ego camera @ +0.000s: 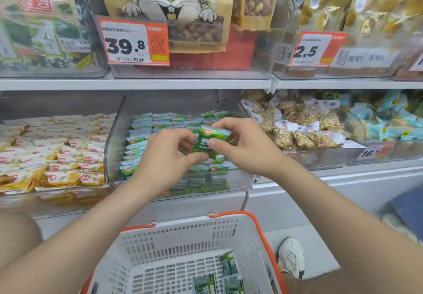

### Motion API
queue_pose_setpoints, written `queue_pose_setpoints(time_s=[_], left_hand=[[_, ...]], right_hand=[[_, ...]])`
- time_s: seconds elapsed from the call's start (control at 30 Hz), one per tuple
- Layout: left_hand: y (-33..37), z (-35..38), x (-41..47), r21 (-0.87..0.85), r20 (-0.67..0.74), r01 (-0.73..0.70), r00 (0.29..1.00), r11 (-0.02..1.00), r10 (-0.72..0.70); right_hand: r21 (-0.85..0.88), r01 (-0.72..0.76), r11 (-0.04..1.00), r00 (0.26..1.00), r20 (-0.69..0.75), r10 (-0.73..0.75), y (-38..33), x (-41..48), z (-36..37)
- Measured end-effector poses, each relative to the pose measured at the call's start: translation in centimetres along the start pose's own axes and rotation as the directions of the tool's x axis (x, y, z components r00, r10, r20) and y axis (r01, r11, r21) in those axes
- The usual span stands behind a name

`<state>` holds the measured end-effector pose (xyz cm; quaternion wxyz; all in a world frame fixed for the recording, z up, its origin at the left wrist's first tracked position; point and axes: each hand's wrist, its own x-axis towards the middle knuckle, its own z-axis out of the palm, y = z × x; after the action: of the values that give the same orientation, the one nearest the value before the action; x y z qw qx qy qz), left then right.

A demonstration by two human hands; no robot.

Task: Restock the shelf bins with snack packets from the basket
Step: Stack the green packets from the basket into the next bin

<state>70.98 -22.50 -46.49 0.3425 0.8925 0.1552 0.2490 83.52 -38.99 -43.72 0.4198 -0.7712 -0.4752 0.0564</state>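
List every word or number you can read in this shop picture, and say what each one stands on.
"39.8": left orange tag, in front of the squirrel bag.
"2.5": right orange tag, top shelf.
"16.5": lower tag, on the bin at lower right.
Too blurred to read: the tags' small print, the held green packet, the packets in the bins.
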Motion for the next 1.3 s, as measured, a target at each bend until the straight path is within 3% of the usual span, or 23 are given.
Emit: queue_pose_setpoints(time_s=[0.1,0.2,0.37,0.53,0.73,0.97,1.13,1.23,1.3], left_hand=[[-0.6,0.5,0.6,0.136,0.036,-0.078,0.997,0.988,0.074],[-1.7,1.2,0.9,0.288,0.161,-0.161,0.98,0.944,0.119],[-3.4,2.3,0.8,0.443,0.413,-0.196,0.911,0.875,-0.006],[-3.4,2.3,0.9,0.443,0.463,-0.208,0.886,0.872,-0.024],[-3.6,2.4,0.9,0.443,0.466,-0.223,0.885,0.869,-0.01],[-4.6,2.7,1.3,0.414,0.463,-0.227,0.886,0.882,0.011],[-3.9,2.4,1.0,0.477,0.411,-0.253,0.911,0.842,0.042],[-2.9,1.7,0.8,0.577,0.3,-0.338,0.935,0.743,0.192],[-2.2,1.6,0.4,0.536,0.188,-0.425,0.902,0.73,0.388]], right_hand=[[-0.209,-0.06,0.976,0.995,-0.092,0.041,0.9,0.8,-0.3],[-0.473,-0.081,0.877,0.99,-0.141,0.015,2.2,1.5,-0.9],[-0.814,0.027,0.58,1.0,0.032,-0.002,3.6,2.9,-2.1],[-0.93,0.102,0.354,0.971,0.17,0.168,3.7,4.3,-1.4],[-0.953,0.207,0.221,0.937,0.258,0.236,3.5,6.1,1.3],[-0.973,0.084,0.214,0.971,0.128,0.203,3.6,7.3,2.2],[-0.954,0.142,0.263,0.969,0.188,0.161,3.4,6.2,1.8],[-0.937,0.122,0.327,0.984,0.158,0.085,2.4,5.3,0.6],[-0.884,0.093,0.458,0.995,0.093,-0.022,1.2,3.9,-0.3]])
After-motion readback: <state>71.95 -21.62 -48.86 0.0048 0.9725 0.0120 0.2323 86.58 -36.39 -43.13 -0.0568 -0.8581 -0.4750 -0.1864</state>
